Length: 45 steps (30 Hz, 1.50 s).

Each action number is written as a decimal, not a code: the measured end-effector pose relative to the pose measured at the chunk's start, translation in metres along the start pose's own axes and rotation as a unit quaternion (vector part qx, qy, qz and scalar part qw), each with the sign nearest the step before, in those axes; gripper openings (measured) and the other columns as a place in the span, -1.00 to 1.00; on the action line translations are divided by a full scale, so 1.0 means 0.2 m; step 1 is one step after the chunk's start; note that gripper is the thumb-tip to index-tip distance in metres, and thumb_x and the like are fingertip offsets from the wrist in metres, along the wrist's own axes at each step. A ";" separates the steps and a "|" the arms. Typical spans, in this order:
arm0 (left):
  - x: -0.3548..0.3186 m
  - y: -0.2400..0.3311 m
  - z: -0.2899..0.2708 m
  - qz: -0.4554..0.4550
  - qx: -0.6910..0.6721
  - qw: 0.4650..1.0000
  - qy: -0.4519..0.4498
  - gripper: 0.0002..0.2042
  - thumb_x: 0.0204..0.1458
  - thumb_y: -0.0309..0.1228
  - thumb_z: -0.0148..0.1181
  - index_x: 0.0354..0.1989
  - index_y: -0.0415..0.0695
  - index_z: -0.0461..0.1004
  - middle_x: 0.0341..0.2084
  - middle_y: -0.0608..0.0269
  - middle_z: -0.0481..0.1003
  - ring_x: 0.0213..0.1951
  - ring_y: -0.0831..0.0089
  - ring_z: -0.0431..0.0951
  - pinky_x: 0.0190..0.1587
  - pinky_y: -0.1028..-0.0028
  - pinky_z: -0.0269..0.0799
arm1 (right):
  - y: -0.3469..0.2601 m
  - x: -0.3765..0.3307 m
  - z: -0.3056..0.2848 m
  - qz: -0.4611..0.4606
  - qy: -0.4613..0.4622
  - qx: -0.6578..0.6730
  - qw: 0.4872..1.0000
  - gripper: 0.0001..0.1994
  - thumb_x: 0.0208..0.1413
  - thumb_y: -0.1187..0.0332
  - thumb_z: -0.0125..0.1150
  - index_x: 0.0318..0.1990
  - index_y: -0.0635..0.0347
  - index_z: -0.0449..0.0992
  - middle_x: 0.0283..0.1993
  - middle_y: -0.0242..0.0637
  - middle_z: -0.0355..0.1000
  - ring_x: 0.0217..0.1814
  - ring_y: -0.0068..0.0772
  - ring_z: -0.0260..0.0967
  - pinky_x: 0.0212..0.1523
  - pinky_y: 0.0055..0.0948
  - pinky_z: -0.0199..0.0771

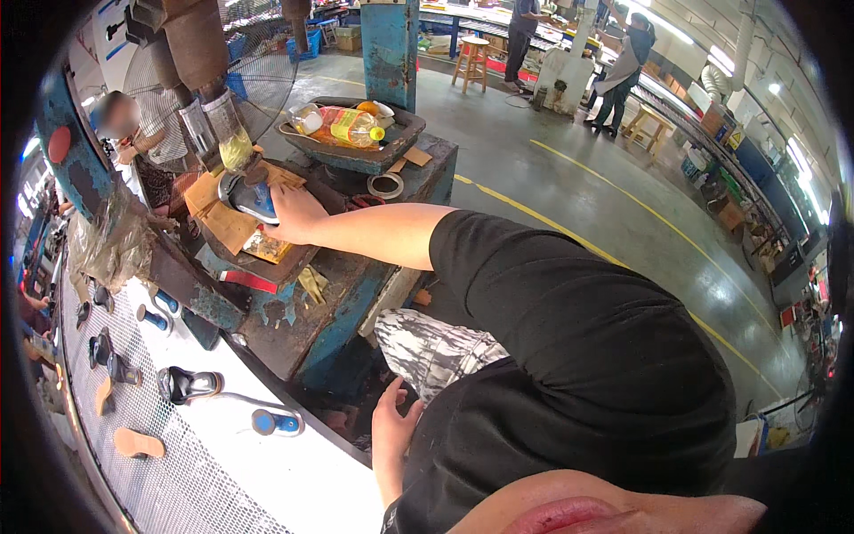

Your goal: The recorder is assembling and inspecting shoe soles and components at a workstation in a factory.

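Note:
My right hand [298,214] is stretched out to the press and closed on the heel end of a dark shoe [258,198] with a blue insole. The shoe rests on brown cardboard [227,222], right below the press's plunger [229,133], whose tip is wrapped in yellowish plastic. Part of the shoe is hidden by the plunger and my fingers. Low beside my lap, my left hand [391,436] hangs with thumb and fingers apart and nothing visible in it.
A conveyor at left carries a blue-insoled shoe [276,423], a black shoe [189,384], and a tan sole [138,442]. Behind the press table stands a metal tray [405,133] with a yellow-capped bottle [351,126]. A tape roll [385,185] lies nearby. People stand farther back.

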State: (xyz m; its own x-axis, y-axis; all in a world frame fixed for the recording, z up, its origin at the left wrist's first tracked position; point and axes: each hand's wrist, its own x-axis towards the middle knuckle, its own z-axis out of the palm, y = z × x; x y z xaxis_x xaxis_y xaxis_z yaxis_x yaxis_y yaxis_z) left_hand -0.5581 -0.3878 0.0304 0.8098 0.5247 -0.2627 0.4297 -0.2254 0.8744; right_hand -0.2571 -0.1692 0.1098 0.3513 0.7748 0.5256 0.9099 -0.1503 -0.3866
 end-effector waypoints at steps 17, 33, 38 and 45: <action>0.01 0.02 -0.01 0.005 0.001 1.000 0.002 -0.43 -0.10 -0.42 0.37 0.17 -0.17 0.38 -0.12 0.00 0.53 -0.07 0.22 0.54 0.00 0.32 0.43 | 0.00 0.01 -0.02 0.015 -0.028 0.010 0.999 -0.32 -0.13 0.08 0.35 0.03 0.40 0.23 -0.02 0.07 0.38 0.06 0.02 0.39 0.05 -0.14 0.41; 0.02 0.00 0.01 0.017 0.014 1.000 0.007 -0.43 -0.06 -0.42 0.36 0.19 -0.15 0.38 -0.14 0.06 0.56 -0.08 0.27 0.56 -0.01 0.34 0.45 | 0.00 0.00 -0.01 0.000 0.017 -0.008 1.000 -0.37 -0.15 0.06 0.38 -0.08 0.40 0.30 -0.10 0.07 0.41 0.00 0.03 0.42 0.02 -0.15 0.41; 0.02 0.00 0.01 0.017 0.009 1.000 0.008 -0.43 -0.06 -0.43 0.36 0.19 -0.15 0.37 -0.15 0.05 0.56 -0.09 0.28 0.56 -0.02 0.35 0.45 | 0.01 0.01 -0.02 0.017 -0.025 -0.008 1.000 -0.30 -0.15 0.07 0.37 0.03 0.41 0.24 -0.03 0.05 0.38 0.06 0.01 0.39 0.03 -0.15 0.43; 0.02 0.00 0.01 0.010 0.002 1.000 -0.003 -0.41 -0.10 -0.43 0.37 0.18 -0.17 0.37 -0.09 -0.02 0.53 -0.05 0.18 0.54 0.02 0.31 0.43 | -0.01 0.01 -0.03 0.019 -0.028 -0.003 0.999 -0.33 -0.15 0.08 0.37 0.00 0.39 0.26 -0.03 0.05 0.39 0.05 0.01 0.40 0.03 -0.16 0.44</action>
State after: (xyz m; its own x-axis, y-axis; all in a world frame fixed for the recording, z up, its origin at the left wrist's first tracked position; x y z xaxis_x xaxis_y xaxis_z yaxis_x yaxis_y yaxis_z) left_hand -0.5541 -0.3878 0.0296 0.8199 0.5159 -0.2481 0.4157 -0.2385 0.8777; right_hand -0.2562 -0.1707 0.1155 0.3735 0.8010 0.4678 0.8975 -0.1845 -0.4006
